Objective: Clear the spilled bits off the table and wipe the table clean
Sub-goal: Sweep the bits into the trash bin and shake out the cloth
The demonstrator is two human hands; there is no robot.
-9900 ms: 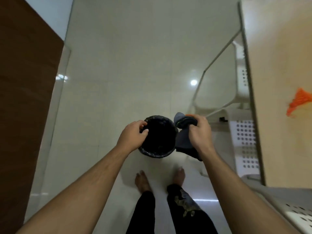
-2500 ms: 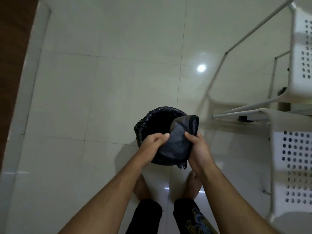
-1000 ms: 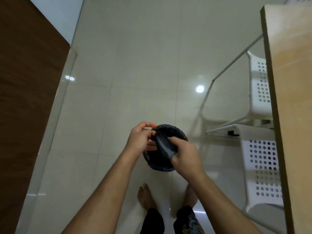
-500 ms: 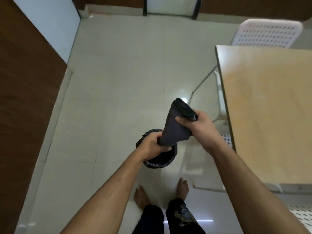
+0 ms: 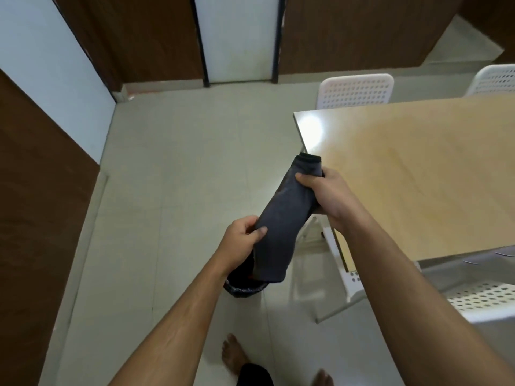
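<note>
Gripping the folded dark grey cloth (image 5: 281, 218) near its upper end, the right hand (image 5: 331, 199) curls its fingers round it at the wooden table's (image 5: 418, 176) near-left edge, while the left hand (image 5: 242, 235) pinches the cloth's left side lower down. Beneath the left wrist, the black-lined bin (image 5: 242, 288) stands on the tiled floor, partly hidden by the cloth's hanging end. White perforated chairs (image 5: 356, 90) stand beyond and to the right of the right hand.

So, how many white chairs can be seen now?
3: one chair behind the table, one at the far right, one near right. Others may be hidden.
</note>
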